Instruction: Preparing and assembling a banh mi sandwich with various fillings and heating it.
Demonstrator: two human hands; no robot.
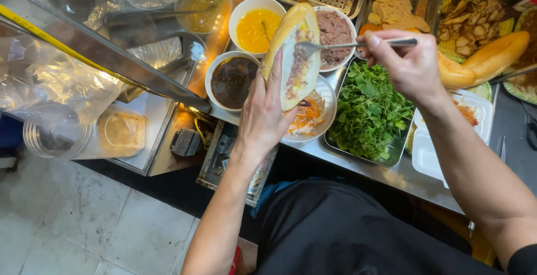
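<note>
The split baguette [295, 57] is held above the bowls on the table [391, 175], cut face up, its long axis running near-vertical in view, far tip pointing away toward the yellow sauce bowl [256, 27]. The left hand [265, 113] wraps its lower end; the right hand [405, 62] pinches a spoon [358, 44] at the opening. Best to spread evenly along the cut, keeping the bread level

We hold a split baguette [295, 57] upright in our left hand [264, 113], above the counter's front edge [358, 166], while our right hand [408, 65] spreads filling inside with a metal spoon [347, 44]; a tray of green herbs [369, 110] sits just beside.
</note>
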